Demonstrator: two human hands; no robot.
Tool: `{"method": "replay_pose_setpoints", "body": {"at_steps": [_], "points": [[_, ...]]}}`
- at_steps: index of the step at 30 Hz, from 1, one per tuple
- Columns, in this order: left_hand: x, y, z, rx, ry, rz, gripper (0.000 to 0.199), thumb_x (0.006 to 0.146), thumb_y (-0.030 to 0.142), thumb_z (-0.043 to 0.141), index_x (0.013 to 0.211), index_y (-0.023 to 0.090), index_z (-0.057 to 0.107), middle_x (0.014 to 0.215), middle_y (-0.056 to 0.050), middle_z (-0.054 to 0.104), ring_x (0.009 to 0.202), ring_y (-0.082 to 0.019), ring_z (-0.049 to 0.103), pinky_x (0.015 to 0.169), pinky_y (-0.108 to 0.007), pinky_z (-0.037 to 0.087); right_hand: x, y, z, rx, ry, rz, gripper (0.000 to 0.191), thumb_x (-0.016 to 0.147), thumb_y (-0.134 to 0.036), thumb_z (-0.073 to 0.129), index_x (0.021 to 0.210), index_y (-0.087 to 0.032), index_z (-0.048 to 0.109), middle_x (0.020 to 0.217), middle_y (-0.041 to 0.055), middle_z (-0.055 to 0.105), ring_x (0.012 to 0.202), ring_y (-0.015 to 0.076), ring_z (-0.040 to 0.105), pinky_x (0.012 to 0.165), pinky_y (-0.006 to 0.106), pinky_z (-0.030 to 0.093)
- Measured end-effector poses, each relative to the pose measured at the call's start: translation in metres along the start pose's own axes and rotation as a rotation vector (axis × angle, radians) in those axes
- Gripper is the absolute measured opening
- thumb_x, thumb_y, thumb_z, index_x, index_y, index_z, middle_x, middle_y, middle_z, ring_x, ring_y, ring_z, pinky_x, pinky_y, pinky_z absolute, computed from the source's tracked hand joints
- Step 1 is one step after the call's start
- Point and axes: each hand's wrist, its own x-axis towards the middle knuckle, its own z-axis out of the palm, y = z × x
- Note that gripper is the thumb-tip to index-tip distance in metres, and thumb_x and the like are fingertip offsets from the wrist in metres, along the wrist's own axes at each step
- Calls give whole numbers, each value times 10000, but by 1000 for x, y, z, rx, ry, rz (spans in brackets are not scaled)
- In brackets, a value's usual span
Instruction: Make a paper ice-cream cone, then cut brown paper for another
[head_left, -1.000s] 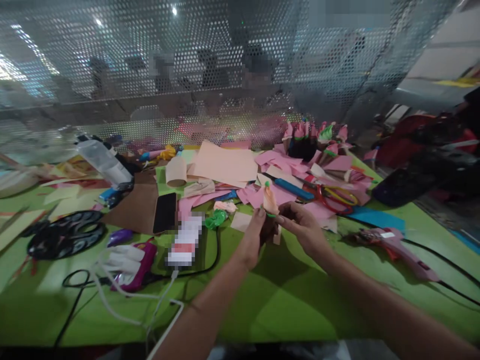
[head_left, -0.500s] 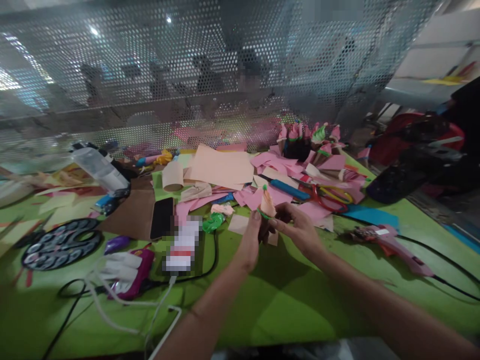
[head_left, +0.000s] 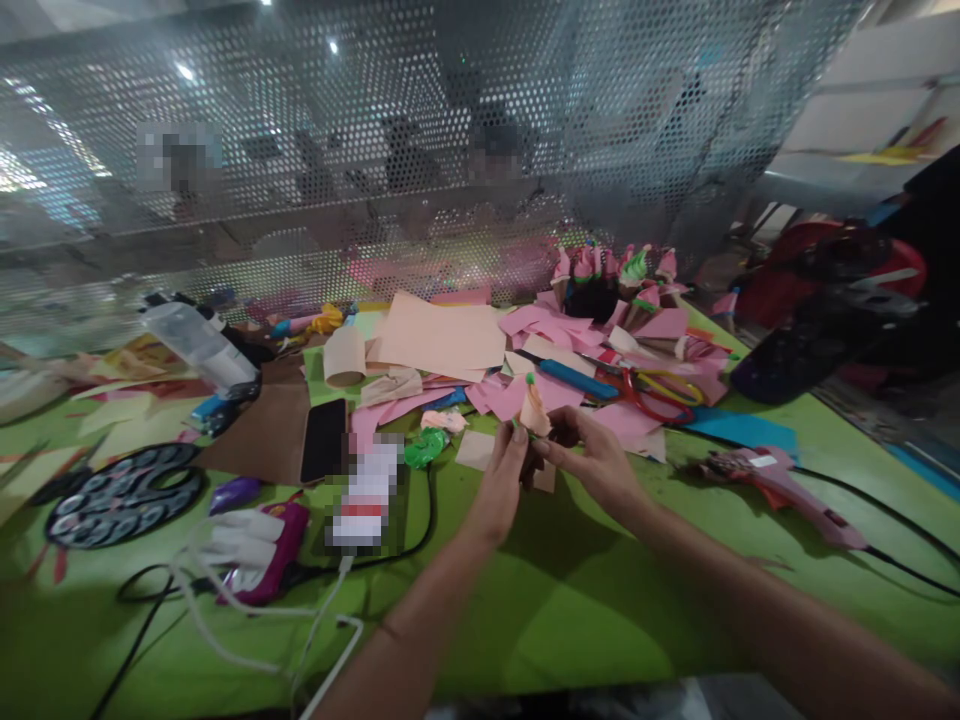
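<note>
Between my two hands stands a small craft ice-cream cone [head_left: 534,408], its peach swirl topped by a green ball and a green band around its base. The fingers of my left hand [head_left: 504,470] press on its left side. My right hand [head_left: 594,455] closes on it from the right, thumb and fingers near the green band. The lower part of the cone is hidden by my fingers. A small piece of peach paper [head_left: 475,450] lies on the table just left of my hands.
Right of my arms lies a pink glue gun [head_left: 787,490] with its cord. Scissors [head_left: 656,395], a blue-handled knife [head_left: 577,378] and pink paper scraps lie behind my hands. Several finished cones [head_left: 589,265] stand farther back. Leftward are phones [head_left: 325,440], cables and a paint palette [head_left: 124,495].
Both hands stay on the cone in almost the same place. My left thumb and fingers have shifted slightly over the green band, covering more of it.
</note>
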Motion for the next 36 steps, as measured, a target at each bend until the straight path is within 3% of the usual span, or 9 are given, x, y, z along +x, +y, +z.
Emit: {"method": "replay_pose_setpoints", "body": {"at_steps": [12,21,29,36], "points": [[0,1,0,14,37,34,469,838,635,598,1089,240,609,878,-38,581,779,-183,515,660,-262,406,0,1,0,35,-18,-19,334,775,-520,726,874,-212,646,794,23,662,691,177,575,638,300,463],[1,-3,0,-15,-26,95,450,863,666,540,1018,244,565,774,2,512,682,-153,449,600,-249,363,1,1,1,59,-9,14,363,764,-551,714,865,-209,641,780,21,651,682,176,550,636,306,442],[0,-1,-2,64,21,75,471,892,639,516,1121,235,600,941,-57,608,794,-178,528,672,-268,429,1,-4,1,93,-13,19,385,744,-566,729,849,-206,643,758,18,646,658,169,545,621,300,438],[2,-3,-3,39,14,88,484,870,646,547,1137,246,599,894,-32,598,722,-150,499,620,-249,400,2,-2,1,95,-17,-9,385,753,-576,721,839,-210,639,739,13,639,655,171,547,622,300,428]]}}
